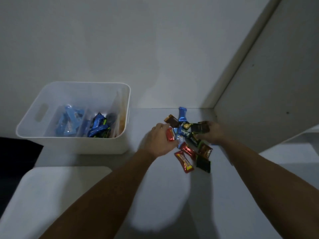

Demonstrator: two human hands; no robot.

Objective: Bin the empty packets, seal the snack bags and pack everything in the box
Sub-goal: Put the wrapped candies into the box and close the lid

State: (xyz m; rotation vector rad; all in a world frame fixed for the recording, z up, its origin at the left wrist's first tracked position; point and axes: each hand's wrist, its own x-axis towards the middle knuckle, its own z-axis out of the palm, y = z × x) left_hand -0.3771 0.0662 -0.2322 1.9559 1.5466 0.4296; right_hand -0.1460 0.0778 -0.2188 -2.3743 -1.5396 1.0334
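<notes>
Flanking snack packets, both hands

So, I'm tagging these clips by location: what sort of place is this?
Probably a home storage corner or cupboard shelf, though dim. A plain white shelf surface meets bare white walls, a white plastic storage box holds packets, and both hands gather loose wrapped sweets.

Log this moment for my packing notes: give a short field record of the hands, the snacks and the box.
left hand: curled around the left edge of the snack pile
right hand: grips dark wrappers at the pile's right edge
snack pile: red, blue, brown and dark wrapped bars, gathered on the white surface
white box: left of the pile, already holds blue packets
white lid: near side of the box
</notes>
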